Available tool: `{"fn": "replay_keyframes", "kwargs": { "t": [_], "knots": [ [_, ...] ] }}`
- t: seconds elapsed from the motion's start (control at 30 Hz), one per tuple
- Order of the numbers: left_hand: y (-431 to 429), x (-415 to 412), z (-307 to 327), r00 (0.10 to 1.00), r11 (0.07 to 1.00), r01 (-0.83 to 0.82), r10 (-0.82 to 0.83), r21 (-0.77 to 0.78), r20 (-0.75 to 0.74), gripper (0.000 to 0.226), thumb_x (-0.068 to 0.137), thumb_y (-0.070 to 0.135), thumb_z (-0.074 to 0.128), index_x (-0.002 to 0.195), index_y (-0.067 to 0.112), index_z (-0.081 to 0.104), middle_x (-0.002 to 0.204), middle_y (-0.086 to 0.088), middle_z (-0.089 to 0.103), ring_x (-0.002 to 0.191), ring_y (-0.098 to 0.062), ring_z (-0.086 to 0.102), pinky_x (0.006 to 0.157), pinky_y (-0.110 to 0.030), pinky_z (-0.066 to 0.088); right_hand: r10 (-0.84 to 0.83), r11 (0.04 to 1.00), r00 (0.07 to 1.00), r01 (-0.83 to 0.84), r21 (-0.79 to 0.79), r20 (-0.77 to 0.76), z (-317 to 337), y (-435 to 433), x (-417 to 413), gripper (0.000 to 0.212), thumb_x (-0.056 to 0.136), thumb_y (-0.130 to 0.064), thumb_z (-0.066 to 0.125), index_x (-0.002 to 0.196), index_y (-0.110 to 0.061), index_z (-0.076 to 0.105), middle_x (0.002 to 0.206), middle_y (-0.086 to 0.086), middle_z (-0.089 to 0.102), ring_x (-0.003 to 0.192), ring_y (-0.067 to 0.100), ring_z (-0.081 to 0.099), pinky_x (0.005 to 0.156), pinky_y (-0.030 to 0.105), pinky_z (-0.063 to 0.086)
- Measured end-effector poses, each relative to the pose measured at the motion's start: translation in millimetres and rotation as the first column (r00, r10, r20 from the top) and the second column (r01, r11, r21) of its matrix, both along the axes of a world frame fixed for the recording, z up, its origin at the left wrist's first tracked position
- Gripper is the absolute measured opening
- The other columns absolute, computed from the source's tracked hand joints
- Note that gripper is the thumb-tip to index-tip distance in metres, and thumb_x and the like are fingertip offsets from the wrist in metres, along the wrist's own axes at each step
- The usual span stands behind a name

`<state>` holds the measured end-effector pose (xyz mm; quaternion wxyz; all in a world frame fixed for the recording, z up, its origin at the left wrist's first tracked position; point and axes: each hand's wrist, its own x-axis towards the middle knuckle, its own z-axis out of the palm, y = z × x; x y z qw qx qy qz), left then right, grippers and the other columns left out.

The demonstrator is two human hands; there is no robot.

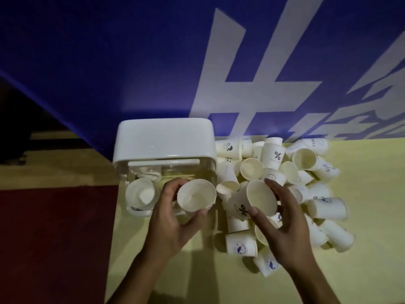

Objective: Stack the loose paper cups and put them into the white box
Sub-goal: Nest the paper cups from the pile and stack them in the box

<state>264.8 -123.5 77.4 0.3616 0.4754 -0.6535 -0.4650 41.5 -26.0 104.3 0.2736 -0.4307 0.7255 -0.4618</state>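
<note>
A black percent sign, "%", stands on the side of an upright white cup point(274, 155) close to the far edge of the tabletop point(372, 163). The same "%" shows, turned on its side, on the wall of the tilted cup point(238, 207) in the grip of the right hand point(282, 218). The blue banner point(131, 62) behind carries huge white strokes, cut off and not legible, and the small prints on other cups point(240, 249) are too blurred to read.

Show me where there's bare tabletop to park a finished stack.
Bare yellow table lies nearest you, in front of the white box and left of the cup pile. Another strip runs right of the pile. The gap between box and pile is crowded.
</note>
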Motion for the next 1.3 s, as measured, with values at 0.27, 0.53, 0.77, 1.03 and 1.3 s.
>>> {"fn": "replay_keyframes", "kwargs": {
  "t": [0.27, 0.53, 0.77, 1.03, 1.3],
  "knots": [
    [-15.1, 4.9, -35.7, 0.994, 1.0, 0.013, -0.012, -0.003, 0.112, 0.07, 0.071, 0.045, 0.084, 0.132, 0.03, 0.054, 0.127, 0.018, 0.06, 0.118, -0.011, 0.06, 0.093, -0.039, 0.055, 0.023, 0.995, 1.0, -0.021, 0.102, -0.019, -9.3, -0.1, 7.1, 0.056, 0.077, -0.065, 0.067, 0.129, -0.048, 0.054, 0.13, -0.031, 0.06, 0.121, 0.002, 0.058, 0.085, 0.017, 0.048],
    [-20.4, -6.1, -60.1, 0.978, 1.0, 0.03, -0.03, 0.002, 0.206, 0.078, 0.072, 0.079, 0.068, 0.136, 0.037, 0.053, 0.131, 0.014, 0.059, 0.121, -0.013, 0.057, 0.094, -0.04, 0.053, 0.004, 0.991, 1.0, -0.003, 0.131, -0.007, -10.6, 1.7, 4.1, 0.058, 0.075, -0.065, 0.066, 0.129, -0.05, 0.053, 0.127, -0.037, 0.058, 0.118, -0.003, 0.057, 0.083, 0.014, 0.046],
    [-20.6, -1.4, -80.0, 0.972, 0.998, 0.008, -0.022, 0.058, 0.235, 0.067, 0.078, 0.05, 0.084, 0.137, 0.037, 0.054, 0.132, 0.017, 0.058, 0.121, -0.008, 0.055, 0.093, -0.041, 0.055, 0.008, 0.99, 1.0, -0.009, 0.142, 0.007, -11.1, 3.7, 0.3, 0.054, 0.075, -0.064, 0.068, 0.126, -0.055, 0.052, 0.126, -0.04, 0.057, 0.119, -0.006, 0.055, 0.084, 0.018, 0.045],
    [-27.8, -4.8, -89.5, 0.929, 0.998, 0.07, -0.068, 0.006, 0.365, 0.067, 0.081, 0.046, 0.082, 0.139, 0.034, 0.052, 0.136, 0.011, 0.058, 0.121, -0.012, 0.055, 0.096, -0.036, 0.052, 0.03, 0.988, 1.0, -0.03, 0.153, -0.003, -17.8, 5.5, 1.3, 0.058, 0.075, -0.065, 0.067, 0.129, -0.051, 0.053, 0.129, -0.035, 0.058, 0.118, -0.003, 0.056, 0.083, 0.006, 0.045],
    [-28.1, -2.5, -102.2, 0.899, 0.986, 0.157, -0.166, 0.056, 0.404, 0.069, 0.081, 0.054, 0.071, 0.144, 0.037, 0.047, 0.144, 0.015, 0.051, 0.127, -0.01, 0.052, 0.091, -0.041, 0.058, 0.072, 0.981, 0.994, -0.055, 0.186, -0.085, -28.0, 3.0, 1.0, 0.062, 0.079, -0.062, 0.072, 0.135, -0.044, 0.053, 0.132, -0.031, 0.056, 0.121, -0.002, 0.054, 0.083, 0.015, 0.047]
  ]
}}
